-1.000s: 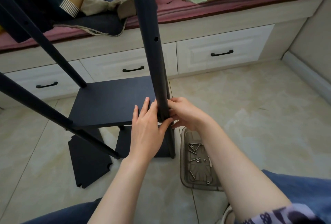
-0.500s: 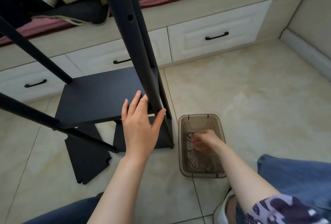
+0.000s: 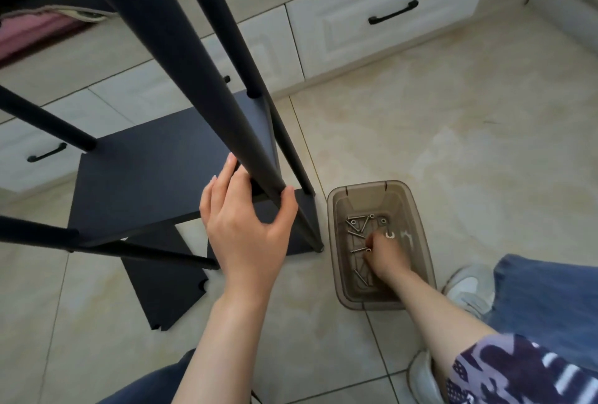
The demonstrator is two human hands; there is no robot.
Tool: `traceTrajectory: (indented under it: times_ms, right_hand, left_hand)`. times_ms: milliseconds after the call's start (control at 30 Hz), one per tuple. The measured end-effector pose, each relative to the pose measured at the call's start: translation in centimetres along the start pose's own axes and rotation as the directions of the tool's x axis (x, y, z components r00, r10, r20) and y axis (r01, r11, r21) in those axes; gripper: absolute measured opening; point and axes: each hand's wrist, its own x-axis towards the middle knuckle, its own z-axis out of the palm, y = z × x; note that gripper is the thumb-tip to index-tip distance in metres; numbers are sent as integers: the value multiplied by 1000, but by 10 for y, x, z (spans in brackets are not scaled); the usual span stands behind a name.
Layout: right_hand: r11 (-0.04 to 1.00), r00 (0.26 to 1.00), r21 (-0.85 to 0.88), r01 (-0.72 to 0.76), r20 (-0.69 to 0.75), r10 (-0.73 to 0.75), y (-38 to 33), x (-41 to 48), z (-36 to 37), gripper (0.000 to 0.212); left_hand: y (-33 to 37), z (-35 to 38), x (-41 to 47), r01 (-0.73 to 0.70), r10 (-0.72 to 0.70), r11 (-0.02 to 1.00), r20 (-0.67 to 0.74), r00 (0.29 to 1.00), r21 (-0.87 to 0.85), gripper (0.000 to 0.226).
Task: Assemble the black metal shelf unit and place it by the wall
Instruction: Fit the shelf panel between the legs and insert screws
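Half-built black shelf unit (image 3: 145, 170) on the tile floor by the drawers: matte boards, round posts w/ bolt holes. Left hand (image 3: 246, 225) wraps the near post (image 3: 181, 64) at the board corner, prob the best hold; stiff metal, likely wobbly unbolted. Right hand (image 3: 382, 255) is down among the screws (image 3: 356, 229) in the tray (image 3: 417, 242); can't tell if it's got one.

Tiled floor (image 3: 453, 145) — shelf unit (image 3: 145, 177), loose panel (image 3: 161, 287), tray (image 3: 365, 185).
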Motion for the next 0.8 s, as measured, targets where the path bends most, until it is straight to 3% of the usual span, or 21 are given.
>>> traceTrajectory:
  times_ms: [133,333,500,800]
  right_hand:
    - [992,999,-128,7,-32,-11,-5,0,0,21]
    - [989,999,-146,-30,-42,24,-5,-3,-6,20]
    - [998,998,34,-60,-21,61,-8,-9,-13,32]
    - [948,994,312,-67,-56,89,-22,-25,-37,26]
  left_hand:
    - [3,2,0,21,-21,1000,-23,1000,1,46]
    - [3,3,0,30,-30,1000,-16,999,4,46]
    - [5,0,1,35,-35,999,-2,999,-15,45]
    - [16,-13,5,114,-110,992,83,990,-46,36]
